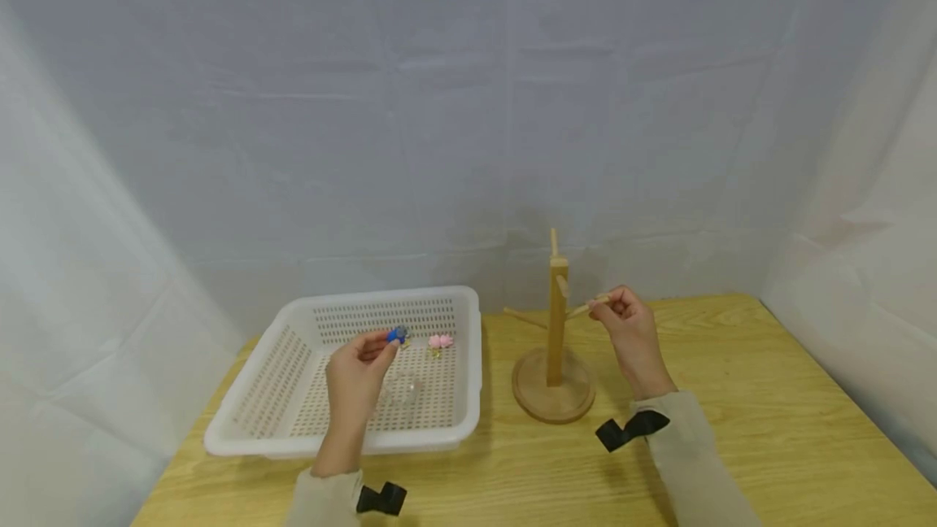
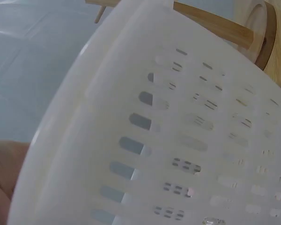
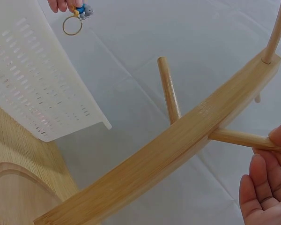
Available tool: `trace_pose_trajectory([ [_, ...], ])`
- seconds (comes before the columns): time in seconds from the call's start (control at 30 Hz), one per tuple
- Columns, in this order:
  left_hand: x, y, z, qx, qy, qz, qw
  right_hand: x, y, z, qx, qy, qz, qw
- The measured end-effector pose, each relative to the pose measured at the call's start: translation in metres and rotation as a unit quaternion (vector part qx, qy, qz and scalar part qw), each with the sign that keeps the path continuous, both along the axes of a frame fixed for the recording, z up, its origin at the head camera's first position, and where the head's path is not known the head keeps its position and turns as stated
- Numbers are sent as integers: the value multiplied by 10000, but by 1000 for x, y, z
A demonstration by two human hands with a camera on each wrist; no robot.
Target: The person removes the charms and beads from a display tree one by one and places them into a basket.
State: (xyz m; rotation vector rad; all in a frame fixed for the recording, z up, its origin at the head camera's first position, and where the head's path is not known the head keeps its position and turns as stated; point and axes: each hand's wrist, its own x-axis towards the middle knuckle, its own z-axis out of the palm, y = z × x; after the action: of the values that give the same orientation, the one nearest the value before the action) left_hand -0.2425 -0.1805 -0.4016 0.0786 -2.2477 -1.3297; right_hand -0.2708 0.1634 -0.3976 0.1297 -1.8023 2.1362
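Note:
My left hand (image 1: 359,376) pinches a keychain (image 1: 398,335) with a small blue-and-grey figure, held over the white basket (image 1: 472,381). In the right wrist view, the keychain's gold ring (image 3: 72,26) hangs below the fingers. A wooden mug tree (image 1: 557,332) with several pegs stands upright on its round base, right of the basket. My right hand (image 1: 631,336) pinches the end of its right-hand peg (image 3: 241,138) between thumb and fingers. The left wrist view shows mostly the basket wall, and the keychain is hidden there.
Inside the basket lie a pink keychain (image 1: 441,341) with gold-coloured metal and a clear transparent item (image 1: 401,389). All of this stands on a wood-grain table (image 1: 732,397). White sheeting (image 1: 468,145) hangs behind the table and at both sides.

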Motion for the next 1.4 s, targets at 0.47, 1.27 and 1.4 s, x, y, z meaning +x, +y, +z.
trace_pose_trajectory([
  [0.47, -3, -7, -1, -166, -32, 25, 9999, -2, 2, -4, -129, 118, 5, 9998],
  [1.27, 7, -40, 15, -982, -91, 9, 9951, -11, 23, 4, 1565, -166, 554, 9860],
  [1.4, 3, -47, 18, -1356, 96, -152, 9906, -13, 36, 3, 2082, -66, 654, 9759],
])
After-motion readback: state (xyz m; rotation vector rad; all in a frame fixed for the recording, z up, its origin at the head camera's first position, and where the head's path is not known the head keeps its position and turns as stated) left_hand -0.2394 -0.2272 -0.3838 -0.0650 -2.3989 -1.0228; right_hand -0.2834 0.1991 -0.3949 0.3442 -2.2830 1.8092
